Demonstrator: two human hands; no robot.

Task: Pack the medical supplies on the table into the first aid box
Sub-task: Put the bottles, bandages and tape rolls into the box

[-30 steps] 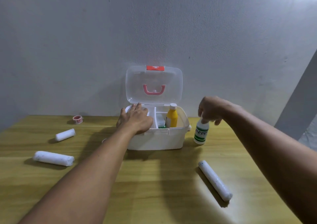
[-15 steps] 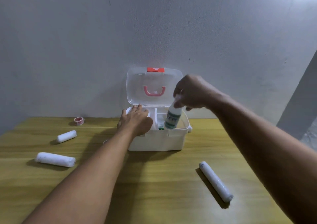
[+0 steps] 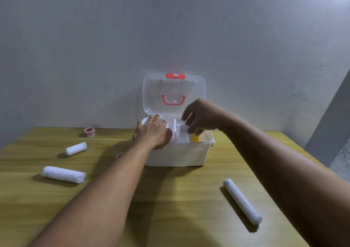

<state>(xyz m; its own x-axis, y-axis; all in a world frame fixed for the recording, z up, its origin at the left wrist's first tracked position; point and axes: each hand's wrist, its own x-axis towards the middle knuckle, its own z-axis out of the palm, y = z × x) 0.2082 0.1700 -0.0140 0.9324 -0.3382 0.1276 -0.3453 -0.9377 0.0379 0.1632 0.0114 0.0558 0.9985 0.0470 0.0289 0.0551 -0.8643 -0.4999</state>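
The first aid box (image 3: 176,155) stands open at the far middle of the table (image 3: 170,199), its clear lid (image 3: 174,93) upright against the wall. The right hand (image 3: 200,117) hangs over the right compartment, its grip curled around what looks like the white bottle (image 3: 183,131), which sits low inside the box beside a yellow bottle (image 3: 195,137); whether the fingers pinch it or have just let go is too blurred to tell. The left hand (image 3: 153,132) rests flat, fingers straight, on the box's left rim, steadying it.

What is left to pack lies well apart from both hands. The long bandage roll (image 3: 242,201) lies on the near right, its long axis running diagonally from the box side down toward the right edge, and the right hand is clearly the nearer one. On the left lie a thick roll (image 3: 63,174) and a shorter roll (image 3: 76,148), both with their long axes roughly across the view, nearer the left hand. A small tape ring (image 3: 89,131) sits by the wall at far left.

The table is a yellow-brown wood grain surface; a bare grey wall (image 3: 94,47) backs it.
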